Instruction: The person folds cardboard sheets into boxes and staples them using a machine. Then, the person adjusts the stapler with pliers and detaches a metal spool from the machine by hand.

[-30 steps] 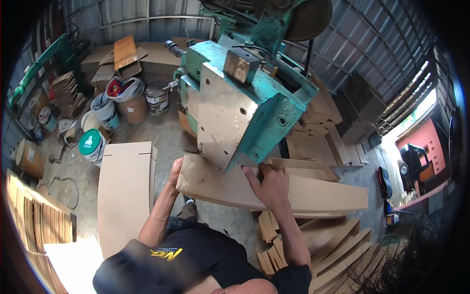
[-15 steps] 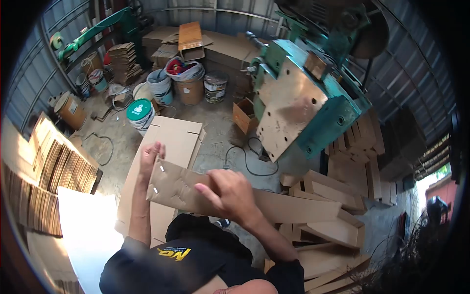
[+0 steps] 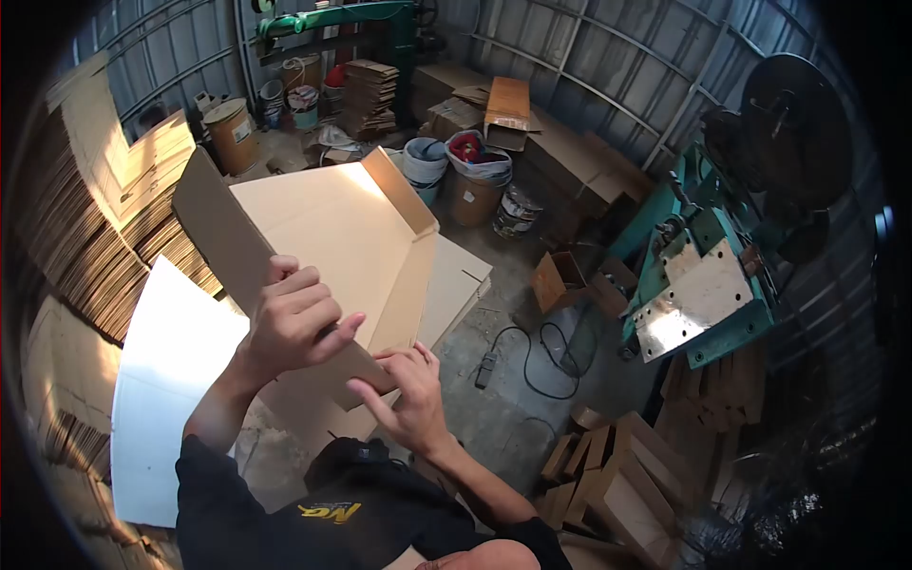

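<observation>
A shallow cardboard box with upright side walls is tilted in front of me, its open inside showing. My left hand is closed over the near wall, knuckles up and thumb pointing right. At the near right corner, my right hand grips the wall with its thumb on the outer face; some of its fingertips are hidden behind the cardboard. Partly covered by the box lie flat slotted cardboard sheets.
Stacked cardboard and a bright white sheet are at left. Finished-looking cardboard trays lie at lower right. A green machine stands at right, with a black cable on the floor. Buckets line the back.
The box has swung from a stapled end wall facing me to its open inside showing. My left hand has moved from the far-left edge onto the near wall. My view has turned left.
</observation>
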{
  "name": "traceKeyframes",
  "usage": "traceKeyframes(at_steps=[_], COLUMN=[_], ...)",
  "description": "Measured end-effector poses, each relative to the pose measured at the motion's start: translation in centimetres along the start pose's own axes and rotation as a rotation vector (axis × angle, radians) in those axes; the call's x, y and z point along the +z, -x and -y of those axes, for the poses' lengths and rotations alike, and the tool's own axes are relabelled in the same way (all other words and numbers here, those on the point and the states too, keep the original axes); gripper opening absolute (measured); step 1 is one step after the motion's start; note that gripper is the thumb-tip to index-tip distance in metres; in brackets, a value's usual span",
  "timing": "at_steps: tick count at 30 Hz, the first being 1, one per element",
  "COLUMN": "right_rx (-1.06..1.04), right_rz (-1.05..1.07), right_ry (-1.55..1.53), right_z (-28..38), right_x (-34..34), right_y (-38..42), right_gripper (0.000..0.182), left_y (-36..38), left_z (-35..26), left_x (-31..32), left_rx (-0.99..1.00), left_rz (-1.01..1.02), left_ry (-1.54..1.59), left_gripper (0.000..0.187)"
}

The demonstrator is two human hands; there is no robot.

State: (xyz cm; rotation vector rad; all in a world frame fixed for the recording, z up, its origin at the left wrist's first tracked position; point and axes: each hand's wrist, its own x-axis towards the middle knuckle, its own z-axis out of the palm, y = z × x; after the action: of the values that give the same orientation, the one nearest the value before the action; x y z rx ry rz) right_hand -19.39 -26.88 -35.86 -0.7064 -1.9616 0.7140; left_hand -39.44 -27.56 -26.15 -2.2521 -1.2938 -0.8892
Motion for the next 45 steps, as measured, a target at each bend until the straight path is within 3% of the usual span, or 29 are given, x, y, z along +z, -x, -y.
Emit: traceKeyframes(at_steps=[3,5,7,10,11,12,14,15,16,17,18,20,21,22,24,25,26,28,30,32,34,36,37,38,40,41,43,44,45], right_rx=[0.23,0.306,0.447,0.75,0.577,0.502,0.481,0.487,0.604,0.713,0.642,0.53,0.423,0.459,0.573,0.688,0.699,0.913,0.922,0.758,0.656,0.569,0.535,0.595,0.75,0.753,1.003,0.784,0.629], right_rz=[0.05,0.02,-0.009,-0.07,-0.078,-0.007,0.106,0.087,0.277,0.472,0.421,0.374,0.327,0.277,0.317,0.362,0.26,0.267,0.231,0.187,0.068,-0.037,0.007,0.174,0.493,0.493,0.834,0.939,0.896], right_ry=[-0.299,-0.559,-0.757,-0.906,-0.767,-0.725,-0.731,-0.72,-0.503,-0.277,-0.246,-0.205,-0.181,-0.335,-0.317,-0.304,-0.273,0.02,0.131,0.32,0.375,0.72,0.733,0.532,0.266,0.271,-0.085,0.161,0.334], right_z=[-3.3,-9.8,-15.6,-18.1,-18.7,-19.9,-20.4,-20.3,-19.2,-17.5,-15.9,-15.1,-15.0,-14.9,-17.2,-18.4,-18.2,-17.7,-21.6,-24.4,-22.8,-19.3,-19.5,-21.0,-21.1,-20.6,-19.7,-19.2,-18.3], right_x=[4.3,8.5,10.8,11.3,11.1,10.9,10.7,10.2,9.1,8.0,7.5,6.8,6.8,7.3,7.7,8.0,8.3,8.6,10.7,12.1,11.7,8.4,7.5,7.0,5.0,5.0,5.2,5.7,6.2], right_y=[1.1,4.8,10.4,17.4,18.7,20.4,22.6,23.1,23.1,22.4,21.2,19.0,18.1,17.2,17.5,18.0,17.7,17.4,20.4,23.4,22.9,18.9,18.0,18.4,16.6,15.9,14.7,15.3,15.7], right_gripper=[0.025,0.017,0.013,0.018,0.02,0.025,0.025,0.025,0.026,0.028,0.037,0.039,0.041,0.043,0.043,0.044,0.05,0.055,0.053,0.043,0.036,0.033,0.036,0.039,0.053,0.053,0.063,0.07,0.064], left_y=[2.9,3.9,7.2,14.6,17.1,18.9,22.0,22.2,21.6,23.4,25.1,26.4,27.0,27.6,25.7,25.8,25.4,24.9,26.2,28.4,28.3,26.9,26.3,25.2,25.9,26.1,26.0,25.1,24.9], left_z=[1.3,2.0,5.1,11.6,13.0,13.5,13.9,13.7,12.8,12.9,13.1,12.7,11.7,11.0,9.3,8.9,8.4,6.8,5.4,4.7,4.1,3.1,2.6,2.5,2.9,2.2,0.9,0.4,0.7], left_x=[-1.5,-4.6,-6.4,-6.6,-4.2,-2.0,2.4,3.1,3.3,5.9,7.9,10.9,12.6,13.9,14.5,15.7,16.4,17.4,20.3,24.0,25.4,25.4,24.7,24.0,25.7,25.5,25.6,25.0,24.8], left_rx=[0.0,-0.096,-0.3,-0.668,-0.722,-0.702,-0.74,-0.662,-0.586,-0.527,-0.526,-0.335,-0.279,-0.22,-0.145,-0.184,-0.226,-0.139,-0.075,-0.096,-0.047,-0.123,-0.127,-0.155,-0.189,-0.188,-0.217,-0.274,-0.27], left_rz=[0.159,0.063,0.009,0.608,0.831,0.861,0.628,0.694,0.758,0.665,0.657,0.949,0.932,0.917,0.919,0.944,0.965,0.933,0.948,1.058,1.059,1.074,1.083,1.064,1.05,1.048,0.993,1.035,1.033], left_ry=[0.134,-0.034,-0.079,0.207,0.156,0.212,0.313,0.291,0.271,0.326,0.337,0.175,0.163,0.151,0.141,0.163,0.185,0.234,0.265,0.368,0.363,0.371,0.379,0.376,0.425,0.431,0.396,0.407,0.41], left_gripper=[0.023,0.039,0.081,0.122,0.123,0.102,0.063,0.047,0.035,0.022,0.022,0.022,0.022,0.022,0.018,0.016,0.015,0.013,0.014,0.016,0.023,0.02,0.02,0.027,0.052,0.052,0.055,0.062,0.062])
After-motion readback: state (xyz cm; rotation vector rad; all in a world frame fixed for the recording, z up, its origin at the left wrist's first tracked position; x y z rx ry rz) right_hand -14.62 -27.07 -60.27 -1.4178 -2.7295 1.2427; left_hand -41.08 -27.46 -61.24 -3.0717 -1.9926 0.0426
